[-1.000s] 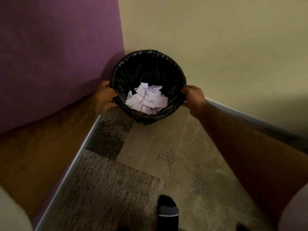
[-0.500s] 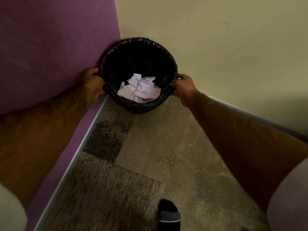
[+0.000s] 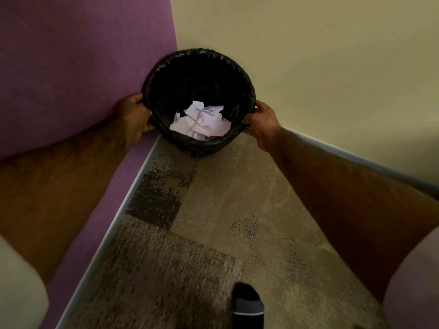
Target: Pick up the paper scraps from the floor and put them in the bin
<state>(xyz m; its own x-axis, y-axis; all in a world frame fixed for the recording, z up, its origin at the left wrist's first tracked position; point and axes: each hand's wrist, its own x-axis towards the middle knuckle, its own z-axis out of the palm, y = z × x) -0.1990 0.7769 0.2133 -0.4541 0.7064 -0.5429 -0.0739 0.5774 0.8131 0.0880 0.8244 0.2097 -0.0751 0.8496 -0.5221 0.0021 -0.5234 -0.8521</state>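
Head view finds your left hand (image 3: 135, 116) and right hand (image 3: 261, 123) closed on opposite sides of the bin (image 3: 199, 143), each gripping at the rim. Your fingertips on both sides curl out of sight against the bin wall, so how far they wrap cannot be confirmed. The bin is round, tapering toward its base, and lined with a black plastic bag (image 3: 166, 62) whose glossy, crinkled edge folds over the rim. It sits in the corner where the purple wall (image 3: 78, 62) meets the cream wall (image 3: 320, 62); whether it touches either wall or rests fully on the floor cannot be told from this angle. Paper scraps (image 3: 202, 123) lie inside the bin at the bottom, a loose heap of flat, pale, angular pieces overlapping one another; their number cannot be counted, and the far inner wall is too dark to read. The floor (image 3: 237, 186) is a mottled surface in beige and grey, with darker speckled rectangular patches, and it blurs toward the lower edge. A pale baseboard (image 3: 133, 186) runs along the foot of the purple wall. Your forearms are bare, and your short sleeves are cut off at the lower corners. One foot in a dark sock (image 3: 247, 305) with a light stripe shows at the bottom edge, cut off by the frame.
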